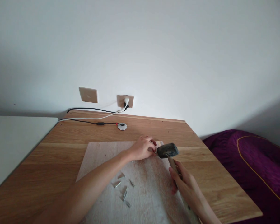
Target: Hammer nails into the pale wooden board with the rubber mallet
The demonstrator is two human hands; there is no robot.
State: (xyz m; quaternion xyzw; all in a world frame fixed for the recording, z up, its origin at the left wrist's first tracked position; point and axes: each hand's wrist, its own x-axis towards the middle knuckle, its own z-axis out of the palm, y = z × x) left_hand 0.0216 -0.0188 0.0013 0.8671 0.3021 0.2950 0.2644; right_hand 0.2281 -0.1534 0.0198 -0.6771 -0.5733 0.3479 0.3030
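My right hand (183, 179) is closed around the wooden handle of a hammer (168, 150) with a dark, blocky head. The head sits just right of my left fingertips, above the board's far right part. My left hand (143, 147) rests near the board's far edge, its fingers pinched on a small nail (156, 152), mostly hidden by the fingers. Under both hands lies a pale wooden board (144, 193). Several loose silver nails (124, 195) are scattered on it, right of my left forearm.
The board lies on a wooden tabletop (224, 183) against a white wall. Cables (91, 118) run along the back to a wall socket (130, 101) and a round cable grommet (122, 126). A white surface (18, 140) adjoins at left; purple fabric (224, 149) is at right.
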